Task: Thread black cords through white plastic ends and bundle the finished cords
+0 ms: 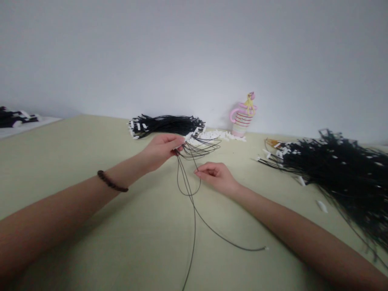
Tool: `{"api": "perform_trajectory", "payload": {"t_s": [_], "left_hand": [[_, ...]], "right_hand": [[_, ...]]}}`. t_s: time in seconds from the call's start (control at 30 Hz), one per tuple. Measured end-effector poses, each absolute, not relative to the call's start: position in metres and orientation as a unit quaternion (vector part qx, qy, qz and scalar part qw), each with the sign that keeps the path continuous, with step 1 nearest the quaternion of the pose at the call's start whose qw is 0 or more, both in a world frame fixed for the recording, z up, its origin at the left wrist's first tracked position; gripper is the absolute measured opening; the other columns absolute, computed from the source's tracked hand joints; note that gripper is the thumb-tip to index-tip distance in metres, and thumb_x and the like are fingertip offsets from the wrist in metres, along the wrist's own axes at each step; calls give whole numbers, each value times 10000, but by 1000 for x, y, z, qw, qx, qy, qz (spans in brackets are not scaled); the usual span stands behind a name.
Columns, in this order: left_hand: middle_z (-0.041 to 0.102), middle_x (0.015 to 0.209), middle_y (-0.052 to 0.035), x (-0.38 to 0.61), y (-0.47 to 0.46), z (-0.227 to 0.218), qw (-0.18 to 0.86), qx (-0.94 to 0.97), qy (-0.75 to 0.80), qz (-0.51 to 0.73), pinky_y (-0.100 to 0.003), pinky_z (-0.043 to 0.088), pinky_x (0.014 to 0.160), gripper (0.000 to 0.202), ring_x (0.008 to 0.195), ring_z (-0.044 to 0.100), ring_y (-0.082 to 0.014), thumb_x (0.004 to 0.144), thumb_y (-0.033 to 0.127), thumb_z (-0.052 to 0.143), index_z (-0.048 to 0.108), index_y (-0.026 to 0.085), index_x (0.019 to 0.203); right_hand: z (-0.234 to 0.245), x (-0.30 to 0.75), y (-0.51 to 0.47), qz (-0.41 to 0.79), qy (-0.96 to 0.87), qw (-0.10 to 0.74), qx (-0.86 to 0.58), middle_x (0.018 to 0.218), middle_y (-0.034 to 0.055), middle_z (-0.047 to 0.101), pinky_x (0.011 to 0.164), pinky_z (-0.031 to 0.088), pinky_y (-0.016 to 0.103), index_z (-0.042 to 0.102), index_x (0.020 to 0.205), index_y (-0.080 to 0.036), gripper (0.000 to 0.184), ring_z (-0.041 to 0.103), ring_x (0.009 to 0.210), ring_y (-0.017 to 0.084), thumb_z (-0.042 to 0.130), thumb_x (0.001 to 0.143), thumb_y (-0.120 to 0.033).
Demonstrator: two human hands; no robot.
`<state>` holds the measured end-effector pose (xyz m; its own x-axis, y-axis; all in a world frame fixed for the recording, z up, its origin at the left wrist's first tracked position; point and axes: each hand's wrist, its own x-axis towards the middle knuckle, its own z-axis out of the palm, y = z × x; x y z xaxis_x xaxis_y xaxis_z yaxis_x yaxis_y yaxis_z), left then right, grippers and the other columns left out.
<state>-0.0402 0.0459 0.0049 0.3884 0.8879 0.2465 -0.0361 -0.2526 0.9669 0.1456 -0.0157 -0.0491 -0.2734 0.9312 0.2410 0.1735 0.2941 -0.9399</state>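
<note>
My left hand (165, 148) pinches a white connector with several thin black wires (187, 186) running from it. Some of these wires loop out to the right; two long ones hang down over the table, and one ends in a small white tip at the lower right. Lower and to the right, my right hand (218, 176) has thumb and forefinger pressed together on one black wire that curves in a loop. The connector is mostly covered by my left fingers.
Behind my left hand lies a bundle of black wires with white ends (168, 124). Small white pieces (216, 136) are scattered beside it, near a pink striped cup (242, 120) by the wall. A large heap of black wires (348, 173) covers the right side; more wires (15, 118) lie far left.
</note>
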Motion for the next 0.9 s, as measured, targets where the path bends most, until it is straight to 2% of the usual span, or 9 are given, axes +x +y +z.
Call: {"api": "perform_trajectory", "payload": {"t_s": [0.17,0.3,0.4,0.47,0.57,0.63,0.73,0.8,0.9], "left_hand": [[516,634,2,-53,35,38,541,666,280,430,-209,356,574,166,584,453,-67,742,262,547,559,99,715],[510,592,7,-58,23,47,553,720,239,343,-185,334,520,175,538,444,-56,732,264,549,579,94,699],[534,564,-10,-55,19,47,501,778,266,270,-194,351,494,191,515,457,-80,690,305,588,611,121,645],[557,573,-22,-50,16,45,465,811,280,221,-201,365,495,198,526,476,-100,684,332,584,634,143,655],[571,598,-26,-42,15,38,430,843,278,167,-198,367,503,213,549,484,-109,695,354,558,645,159,694],[558,579,-20,-37,15,28,406,858,278,148,-190,350,493,227,541,469,-102,700,357,542,636,153,669],[542,555,-9,-31,17,10,396,861,283,150,-182,323,471,245,515,443,-91,714,349,509,624,142,652],[545,558,-5,-28,19,-1,399,854,294,157,-178,317,470,249,513,441,-87,721,342,493,619,139,654],[533,538,6,-25,21,-13,399,838,327,180,-181,307,464,261,494,431,-84,727,341,477,603,138,623]], "right_hand": [[-41,151,-12,530,-638,410,-379,519,-43,507,412,285,158,575,787,-136,156,410,438,42,572,711,-273],[-39,160,-11,585,-608,389,-369,707,19,624,397,311,148,562,832,-140,183,492,471,45,574,713,-278],[-36,170,-7,634,-561,415,-332,880,49,636,582,444,207,570,907,-147,220,601,707,105,578,691,-187],[-34,179,-1,669,-517,429,-318,895,45,638,700,453,255,583,928,-145,222,601,823,131,519,715,-138],[-34,191,12,699,-463,447,-313,883,62,647,737,460,275,612,872,-128,240,600,837,139,419,728,-125],[-35,195,19,699,-454,453,-316,923,94,638,750,464,297,621,848,-114,276,600,831,151,378,737,-188],[-34,195,21,614,-511,462,-385,931,113,631,756,457,313,623,839,-109,291,593,819,165,408,750,-284],[-30,191,17,482,-597,464,-442,912,96,632,774,441,312,623,853,-122,257,578,845,171,483,732,-301],[-19,181,3,248,-739,441,-445,1023,79,590,841,390,320,606,947,-163,280,517,974,181,536,724,-317]]}}
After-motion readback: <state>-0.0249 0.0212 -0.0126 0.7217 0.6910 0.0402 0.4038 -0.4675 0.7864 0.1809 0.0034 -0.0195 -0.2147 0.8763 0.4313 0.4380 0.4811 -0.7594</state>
